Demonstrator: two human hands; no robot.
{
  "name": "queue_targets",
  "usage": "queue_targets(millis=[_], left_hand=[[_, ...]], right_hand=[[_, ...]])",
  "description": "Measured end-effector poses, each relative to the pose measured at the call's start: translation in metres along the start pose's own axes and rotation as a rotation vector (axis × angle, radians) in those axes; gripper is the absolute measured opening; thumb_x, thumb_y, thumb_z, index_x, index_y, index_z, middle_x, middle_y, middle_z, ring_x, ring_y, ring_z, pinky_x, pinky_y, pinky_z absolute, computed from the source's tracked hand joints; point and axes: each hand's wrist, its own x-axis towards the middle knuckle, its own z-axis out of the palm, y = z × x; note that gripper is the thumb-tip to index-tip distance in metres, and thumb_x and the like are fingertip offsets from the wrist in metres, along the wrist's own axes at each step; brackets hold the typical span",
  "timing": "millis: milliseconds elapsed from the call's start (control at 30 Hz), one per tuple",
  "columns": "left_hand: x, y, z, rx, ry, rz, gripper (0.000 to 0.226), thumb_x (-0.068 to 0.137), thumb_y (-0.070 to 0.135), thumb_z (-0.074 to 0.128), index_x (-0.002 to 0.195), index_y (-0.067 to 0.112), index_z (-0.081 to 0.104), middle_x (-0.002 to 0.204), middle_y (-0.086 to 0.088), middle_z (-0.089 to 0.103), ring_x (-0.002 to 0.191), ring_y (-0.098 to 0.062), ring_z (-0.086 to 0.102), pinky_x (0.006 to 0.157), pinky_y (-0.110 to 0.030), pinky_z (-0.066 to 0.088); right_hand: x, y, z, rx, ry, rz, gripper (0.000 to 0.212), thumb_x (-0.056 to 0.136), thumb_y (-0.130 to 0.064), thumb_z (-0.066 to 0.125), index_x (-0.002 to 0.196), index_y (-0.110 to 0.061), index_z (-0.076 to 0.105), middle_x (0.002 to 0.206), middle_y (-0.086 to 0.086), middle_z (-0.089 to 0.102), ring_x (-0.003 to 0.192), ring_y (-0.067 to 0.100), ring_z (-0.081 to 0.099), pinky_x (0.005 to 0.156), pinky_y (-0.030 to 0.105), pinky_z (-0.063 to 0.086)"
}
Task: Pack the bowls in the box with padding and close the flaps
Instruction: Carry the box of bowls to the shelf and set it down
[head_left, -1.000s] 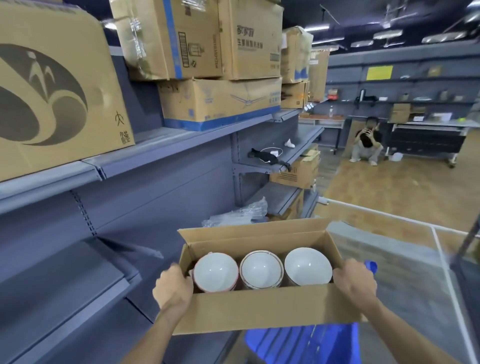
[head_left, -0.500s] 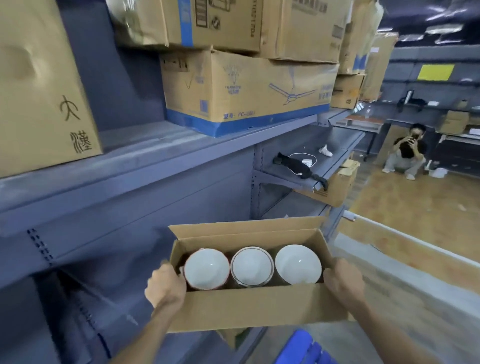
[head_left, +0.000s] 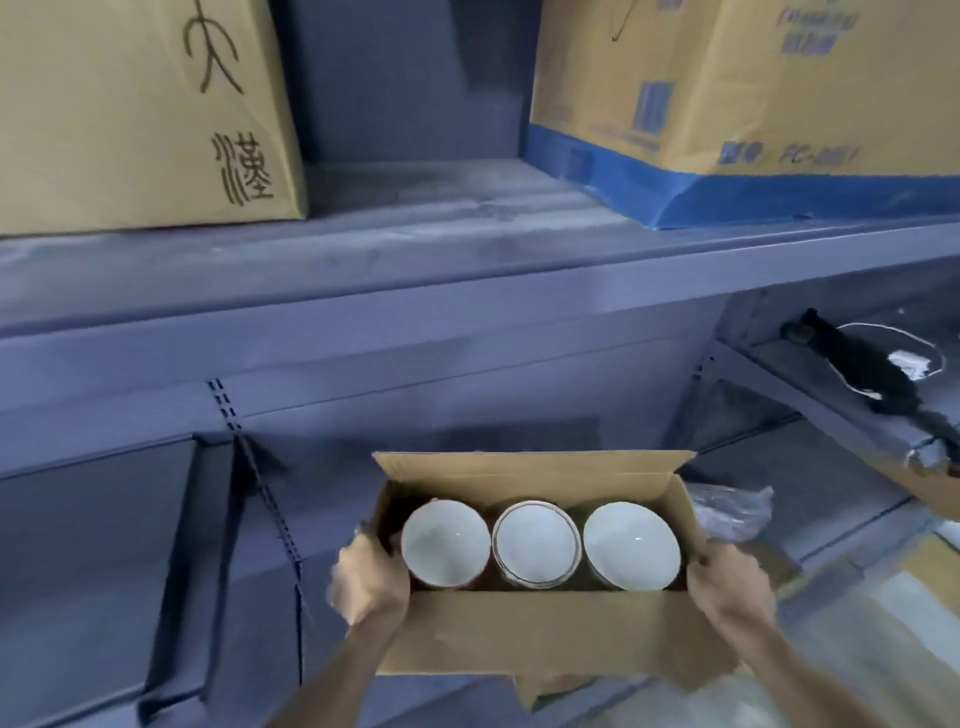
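An open cardboard box (head_left: 545, 634) hangs in the air in front of a grey shelf unit. Inside it stand three white bowls side by side: a left bowl (head_left: 445, 543), a middle bowl (head_left: 535, 543) with a dark rim line, and a right bowl (head_left: 631, 545). My left hand (head_left: 370, 577) grips the box's left end and my right hand (head_left: 730, 582) grips its right end. The far flap (head_left: 530, 462) stands up; the near flap hangs down at the front. No padding shows over the bowls.
A grey shelf (head_left: 415, 228) runs overhead with a large brown carton (head_left: 140, 109) on the left and a blue-banded carton (head_left: 753, 104) on the right. Crumpled clear plastic wrap (head_left: 732, 506) lies right of the box. A black object with white cable (head_left: 872, 374) rests on a right-hand shelf.
The view has swung left and closer to the shelving; the room and the crouching person have left the frame. Both hands still hold the box, now nearer the shelf.
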Motion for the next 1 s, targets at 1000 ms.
queue_targets(millis=[1000], left_hand=[[0.060, -0.144, 0.103, -0.026, 0.027, -0.294, 0.040, 0.093, 0.015, 0.055, 0.132, 0.021, 0.058, 0.116, -0.017, 0.067, 0.108, -0.038, 0.063, 0.098, -0.047, 0.050]], right_hand=[[0.067, -0.078, 0.202, -0.075, -0.127, -0.252, 0.026, 0.102, -0.019, 0.048, 0.116, -0.006, 0.066, 0.115, 0.018, 0.071, 0.109, 0.038, 0.065, 0.086, 0.041, 0.053]])
